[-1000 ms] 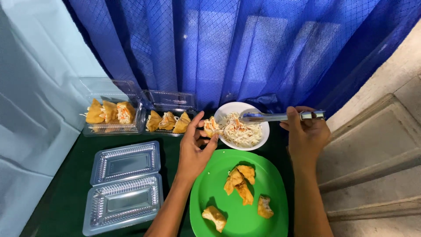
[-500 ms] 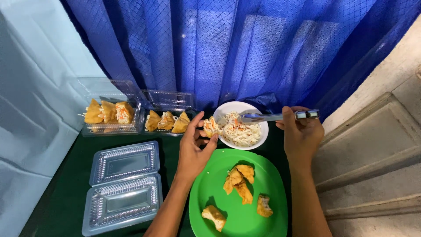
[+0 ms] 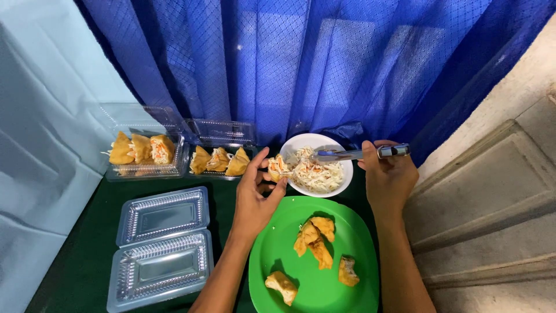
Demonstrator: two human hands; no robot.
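A soft, crumbly stuffed tofu pocket (image 3: 277, 168) is pinched by the left hand (image 3: 258, 194), best held at its sides; tongs (image 3: 353, 153) are clasped by the right hand (image 3: 387, 177)

Left hand (image 3: 258, 194) raised, fingers curled in a pinch; right hand (image 3: 387, 174) closed in a grip, forearm upright.

Left hand (image 3: 255, 197) holding stuffed tofu (image 3: 277, 167), right hand (image 3: 387, 174) gripping tongs (image 3: 353, 154)

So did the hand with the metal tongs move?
Yes, a little. The right hand has slid left along the white bowl, carrying the tongs further over the shredded filling.
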